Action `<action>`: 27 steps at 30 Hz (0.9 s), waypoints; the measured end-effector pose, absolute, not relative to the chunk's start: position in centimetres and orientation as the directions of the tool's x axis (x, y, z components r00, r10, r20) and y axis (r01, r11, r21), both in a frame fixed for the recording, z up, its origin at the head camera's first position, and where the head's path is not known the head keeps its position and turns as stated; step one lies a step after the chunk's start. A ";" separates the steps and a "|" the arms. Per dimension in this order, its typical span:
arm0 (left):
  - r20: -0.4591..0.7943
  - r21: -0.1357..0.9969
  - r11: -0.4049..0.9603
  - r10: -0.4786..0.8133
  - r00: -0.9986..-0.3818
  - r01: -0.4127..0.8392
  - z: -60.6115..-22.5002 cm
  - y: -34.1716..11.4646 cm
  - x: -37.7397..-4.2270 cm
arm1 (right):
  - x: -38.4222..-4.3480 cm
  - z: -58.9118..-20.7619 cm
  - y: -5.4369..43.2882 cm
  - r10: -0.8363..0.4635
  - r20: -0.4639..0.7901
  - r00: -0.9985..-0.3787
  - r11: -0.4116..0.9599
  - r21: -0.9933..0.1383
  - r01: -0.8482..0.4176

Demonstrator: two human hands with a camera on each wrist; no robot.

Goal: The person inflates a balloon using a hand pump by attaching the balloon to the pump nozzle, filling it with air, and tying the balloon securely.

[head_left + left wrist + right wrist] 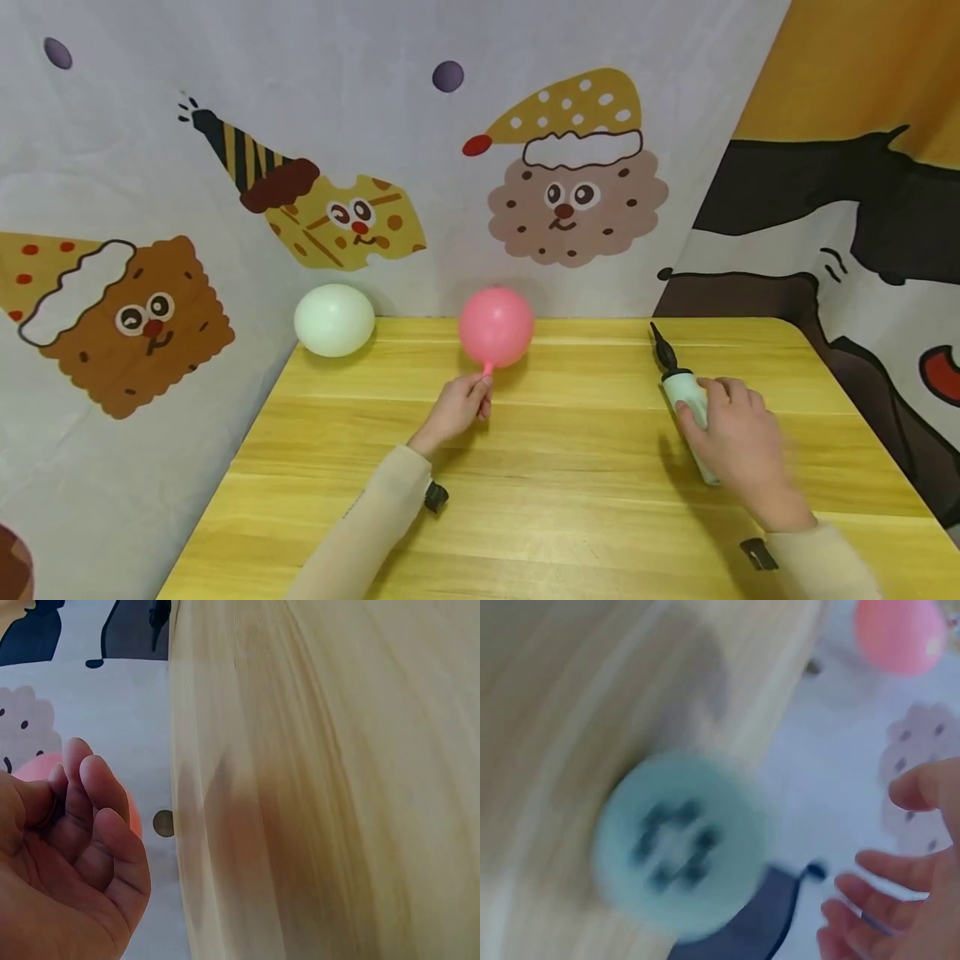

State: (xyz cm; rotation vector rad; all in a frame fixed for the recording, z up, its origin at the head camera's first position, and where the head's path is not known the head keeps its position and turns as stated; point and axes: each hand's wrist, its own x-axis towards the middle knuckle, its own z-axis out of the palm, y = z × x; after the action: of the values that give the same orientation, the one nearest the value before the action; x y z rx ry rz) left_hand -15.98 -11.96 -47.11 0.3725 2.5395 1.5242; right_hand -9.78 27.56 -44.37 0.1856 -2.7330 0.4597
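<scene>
A pink inflated balloon point(497, 327) sits upright near the back of the table, its neck pinched between the thumb and fingers of my left hand point(459, 407). In the left wrist view that hand point(82, 855) hides most of the balloon. My right hand point(738, 437) is at a pale green hand pump point(684, 388) with a black nozzle, its fingers loosely bent and spread. The right wrist view shows the pump's round end point(679, 844), blurred, with a gap between it and the right hand point(907, 885). Whether the pump touches the table cannot be told.
A pale green-white inflated balloon point(334, 320) rests at the back left corner of the wooden table point(540, 500). Behind the table hangs a cloth point(420, 50) printed with cartoon biscuits and cheese. A dark strap piece sits at each sleeve cuff.
</scene>
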 end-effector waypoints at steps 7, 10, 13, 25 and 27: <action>0.007 0.879 0.449 0.330 -0.944 0.163 -47.2 -11.5 -15.7 | -9.7 -43.1 21.1 -0.195 0.252 -0.948 0.785 -0.539 -0.305; 0.010 0.876 0.451 0.339 -0.941 0.171 -47.2 -11.3 -15.6 | -10.2 -43.5 19.0 -0.217 0.151 -0.964 0.705 -0.660 -0.262; 0.011 0.875 0.451 0.343 -0.939 0.175 -47.1 -10.9 -15.5 | -11.0 -43.9 17.1 -0.251 0.100 -0.963 0.624 -0.744 -0.240; 0.019 0.866 0.451 0.403 -0.915 0.217 -47.5 -9.1 -14.8 | -13.6 -45.3 12.0 -0.323 -0.092 -0.942 0.316 -0.949 -0.016; 0.020 0.858 0.461 0.414 -0.910 0.229 -47.7 -8.8 -14.7 | -13.8 -45.4 11.5 -0.334 -0.110 -0.936 0.276 -0.961 0.014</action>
State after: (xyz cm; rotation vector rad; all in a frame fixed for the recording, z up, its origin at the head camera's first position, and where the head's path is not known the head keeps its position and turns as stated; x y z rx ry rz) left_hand -14.68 -8.81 -47.65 0.5604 2.5165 1.4335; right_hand -13.80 11.50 -45.45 0.3535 -2.7276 2.0595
